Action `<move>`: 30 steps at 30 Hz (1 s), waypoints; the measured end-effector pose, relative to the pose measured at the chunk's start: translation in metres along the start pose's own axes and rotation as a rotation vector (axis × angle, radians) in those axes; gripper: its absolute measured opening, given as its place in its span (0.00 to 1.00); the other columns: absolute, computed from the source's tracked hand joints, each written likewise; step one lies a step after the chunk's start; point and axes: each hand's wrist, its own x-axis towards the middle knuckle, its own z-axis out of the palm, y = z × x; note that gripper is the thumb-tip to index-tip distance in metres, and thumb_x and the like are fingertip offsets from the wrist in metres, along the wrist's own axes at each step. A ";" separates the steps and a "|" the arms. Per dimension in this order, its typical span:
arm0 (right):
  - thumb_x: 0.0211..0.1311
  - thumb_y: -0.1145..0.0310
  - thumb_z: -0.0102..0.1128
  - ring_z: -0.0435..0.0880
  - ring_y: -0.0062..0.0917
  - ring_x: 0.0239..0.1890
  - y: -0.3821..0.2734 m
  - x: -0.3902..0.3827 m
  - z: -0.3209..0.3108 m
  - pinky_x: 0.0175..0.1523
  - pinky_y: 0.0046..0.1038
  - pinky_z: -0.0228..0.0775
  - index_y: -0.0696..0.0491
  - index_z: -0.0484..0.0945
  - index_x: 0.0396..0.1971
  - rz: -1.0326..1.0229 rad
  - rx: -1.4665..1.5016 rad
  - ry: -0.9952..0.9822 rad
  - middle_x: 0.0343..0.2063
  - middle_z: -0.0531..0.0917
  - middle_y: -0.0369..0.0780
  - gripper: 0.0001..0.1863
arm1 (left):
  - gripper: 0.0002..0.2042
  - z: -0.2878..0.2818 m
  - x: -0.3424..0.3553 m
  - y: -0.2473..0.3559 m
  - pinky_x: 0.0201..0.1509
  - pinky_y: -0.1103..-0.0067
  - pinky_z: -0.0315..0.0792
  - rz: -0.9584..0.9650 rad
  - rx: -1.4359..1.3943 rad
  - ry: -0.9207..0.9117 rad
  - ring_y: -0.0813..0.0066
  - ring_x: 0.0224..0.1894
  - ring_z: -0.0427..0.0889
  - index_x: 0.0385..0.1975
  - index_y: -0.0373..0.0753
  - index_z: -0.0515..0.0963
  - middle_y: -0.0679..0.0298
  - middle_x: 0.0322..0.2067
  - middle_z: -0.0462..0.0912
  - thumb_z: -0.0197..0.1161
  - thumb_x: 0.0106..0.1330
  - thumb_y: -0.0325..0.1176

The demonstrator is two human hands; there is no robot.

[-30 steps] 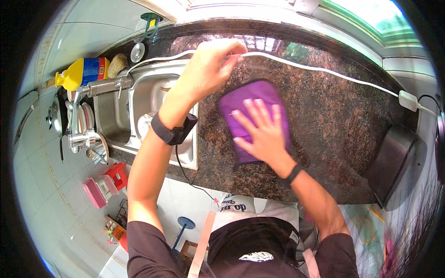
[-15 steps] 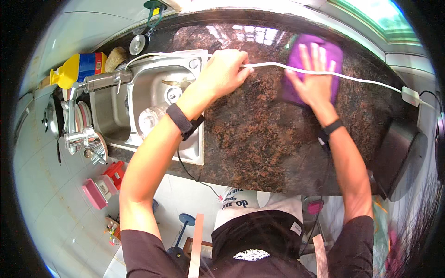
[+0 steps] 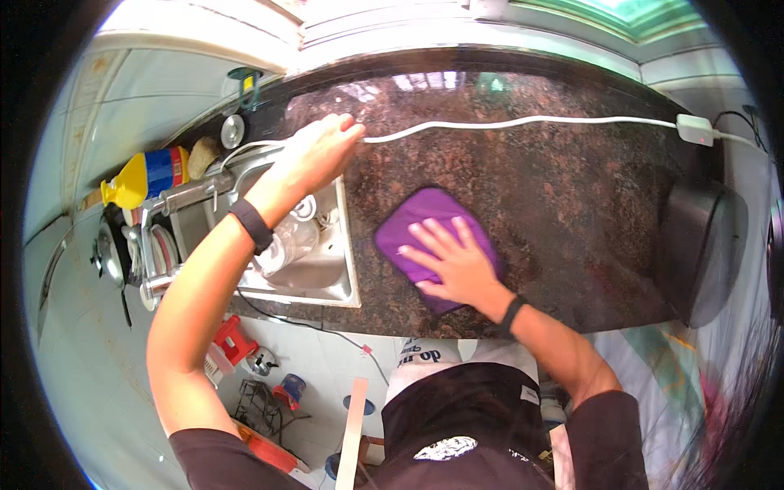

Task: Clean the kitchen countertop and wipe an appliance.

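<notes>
My right hand (image 3: 457, 265) lies flat with spread fingers on a folded purple cloth (image 3: 429, 208), pressed to the dark speckled countertop (image 3: 563, 220) near its front edge. Over the back right corner of the sink, my left hand (image 3: 320, 149) is closed around a white cable (image 3: 490, 123). From that grip the cable runs right along the back of the counter to a white box-shaped plug block (image 3: 695, 129).
The steel double sink (image 3: 353, 269) at left holds a clear plastic container (image 3: 287, 245). A faucet (image 3: 184, 194), a yellow bottle (image 3: 135, 181) and a sponge (image 3: 202, 155) stand beyond it. A black box-shaped object (image 3: 694, 245) stands at the counter's right end.
My right hand and the purple cloth have moved from the back right to the front middle of the counter. My left hand has shifted left, still holding the cable.
</notes>
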 end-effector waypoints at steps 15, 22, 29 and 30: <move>0.63 0.43 0.56 0.45 0.52 0.80 0.089 -0.222 -0.053 0.78 0.62 0.29 0.46 0.58 0.77 0.703 -0.425 0.197 0.78 0.51 0.52 0.44 | 0.08 -0.026 0.036 -0.015 0.50 0.56 0.75 -0.036 -0.050 -0.197 0.43 0.44 0.81 0.41 0.32 0.78 0.47 0.37 0.83 0.60 0.69 0.29; 0.59 0.35 0.59 0.46 0.54 0.79 -0.023 -0.150 0.028 0.74 0.71 0.28 0.36 0.70 0.71 0.457 -0.247 -0.064 0.76 0.56 0.53 0.41 | 0.09 -0.005 0.009 0.010 0.48 0.56 0.73 -0.023 -0.156 -0.125 0.42 0.43 0.81 0.46 0.35 0.76 0.45 0.34 0.82 0.60 0.70 0.32; 0.61 0.39 0.62 0.51 0.43 0.79 -0.089 -0.050 0.088 0.73 0.68 0.38 0.32 0.62 0.75 0.169 -0.033 -0.020 0.77 0.57 0.44 0.42 | 0.10 0.001 -0.013 0.027 0.47 0.57 0.73 -0.105 -0.175 -0.152 0.43 0.42 0.80 0.42 0.33 0.77 0.46 0.33 0.81 0.61 0.71 0.34; 0.62 0.41 0.61 0.53 0.42 0.79 -0.102 -0.033 0.097 0.73 0.67 0.41 0.35 0.61 0.76 0.136 -0.021 -0.007 0.77 0.57 0.44 0.42 | 0.09 -0.002 -0.015 0.029 0.46 0.56 0.73 -0.129 -0.185 -0.134 0.43 0.42 0.80 0.41 0.33 0.77 0.46 0.33 0.81 0.61 0.71 0.34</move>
